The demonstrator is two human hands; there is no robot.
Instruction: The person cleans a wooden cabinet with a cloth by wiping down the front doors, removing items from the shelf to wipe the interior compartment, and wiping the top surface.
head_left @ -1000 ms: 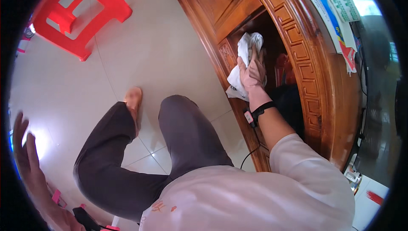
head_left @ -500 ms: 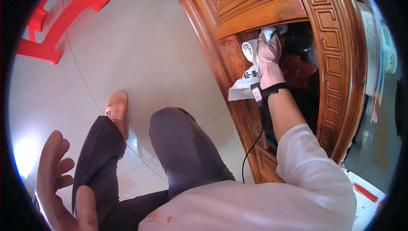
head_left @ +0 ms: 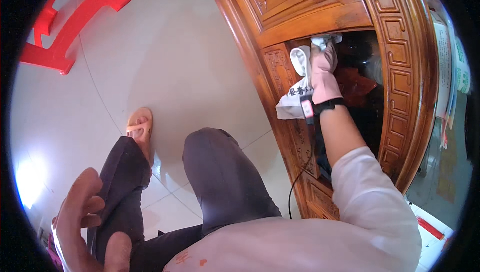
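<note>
My right hand (head_left: 325,72), in a pink glove with a black strap at the wrist, reaches to the upper part of a dark recess (head_left: 367,104) in a carved wooden cabinet (head_left: 400,67). Its fingers are closed on a white cloth (head_left: 294,106) with dark printing. Bunched cloth shows at the fingertips; the rest hangs to the left, over the wooden edge. Whether the dark surface behind is glass, I cannot tell for sure. Away from the cabinet, my left hand (head_left: 87,224) is open at the lower left beside my leg, its fingers slightly bent, holding nothing.
Something red (head_left: 354,86) shows inside the recess. A black cable (head_left: 291,192) runs down by the cabinet's lower edge. The legs of a red plastic stool (head_left: 75,27) stand at the far left on the tiled floor (head_left: 185,67). Papers (head_left: 445,67) line the cabinet's right side.
The view has shifted a little, so the cabinet sits further right. My left hand is lower and further right in the picture. The right hand still grips the cloth at the recess's top.
</note>
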